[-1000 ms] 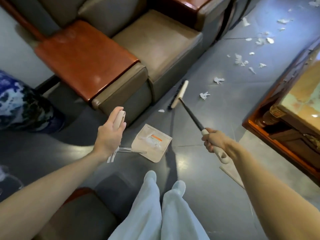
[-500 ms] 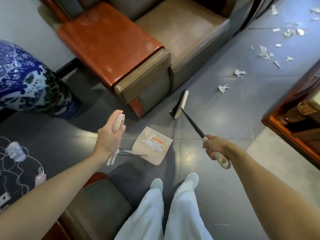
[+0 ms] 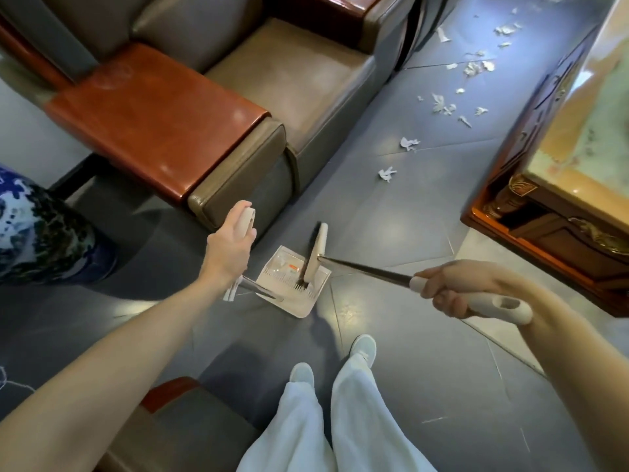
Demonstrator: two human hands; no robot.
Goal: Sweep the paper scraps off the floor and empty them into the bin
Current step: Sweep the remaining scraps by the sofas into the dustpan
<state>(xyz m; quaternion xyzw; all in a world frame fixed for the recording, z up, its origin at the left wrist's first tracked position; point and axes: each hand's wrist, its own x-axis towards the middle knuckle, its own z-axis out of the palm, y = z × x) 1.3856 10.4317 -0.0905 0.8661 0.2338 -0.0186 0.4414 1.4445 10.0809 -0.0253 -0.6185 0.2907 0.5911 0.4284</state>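
My left hand [image 3: 228, 247] grips the cream handle of the long-handled dustpan [image 3: 289, 287], whose beige pan rests on the grey floor in front of my feet. My right hand [image 3: 456, 284] is closed on the cream grip of the broom. The broom head [image 3: 315, 255] lies across the pan's mouth, with its dark bristles over the pan's comb teeth. White paper scraps [image 3: 442, 107] lie scattered on the floor further ahead, the nearest scrap [image 3: 387, 173] well beyond the pan. No bin is in view.
A brown sofa [image 3: 292, 73] with a red wooden armrest top [image 3: 149, 117] stands close on the left. An ornate wooden table [image 3: 558, 185] juts in on the right. A blue and white vase [image 3: 37, 229] sits at the far left, and another seat [image 3: 177, 434] is behind me.
The broom head has been drawn back from the floor near the sofa onto the dustpan's mouth. My right hand has swung out to the right. The dustpan has stayed in place.
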